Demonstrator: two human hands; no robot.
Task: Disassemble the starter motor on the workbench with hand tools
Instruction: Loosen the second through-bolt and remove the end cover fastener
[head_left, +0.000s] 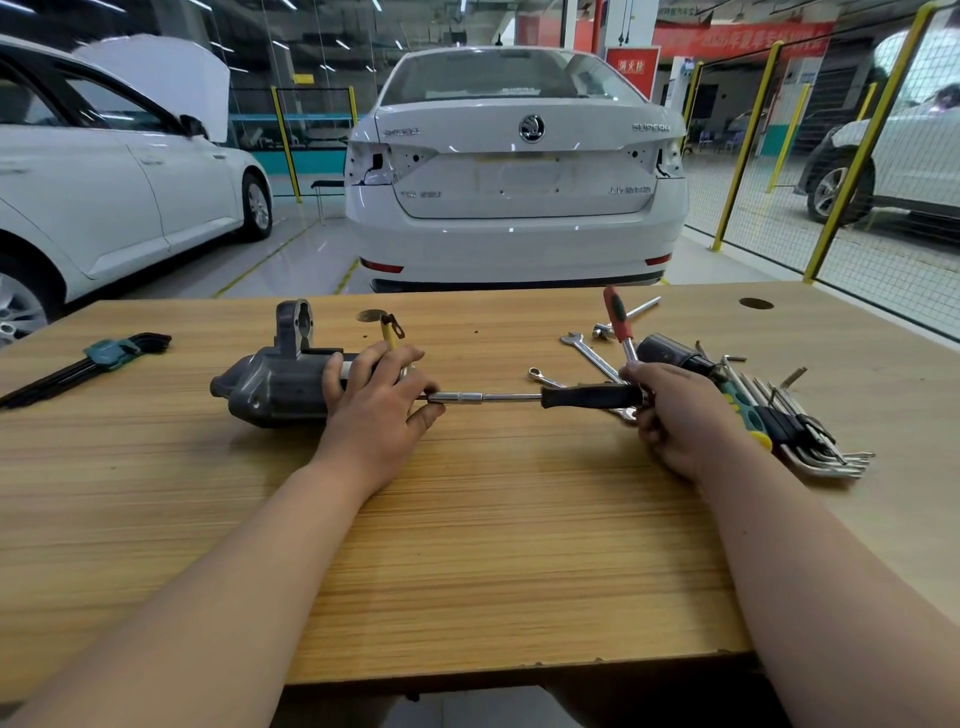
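Note:
The grey starter motor (270, 384) lies on its side on the wooden workbench (467, 545), nose to the left. My left hand (376, 400) grips its right end, fingers curled over the body. A nut driver (519, 398) with a black handle and a steel shaft lies level, its socket tip meeting the motor's end by my left fingers. My right hand (675, 410) holds the handle's right end. The motor's end face is hidden by my left hand.
A red-handled ratchet (618, 317), combination wrenches (589, 353), a black cylinder (670, 351) and a hex key set (800, 431) lie to the right. Another hex key set (88, 364) lies far left. A white car (514, 171) stands beyond the bench.

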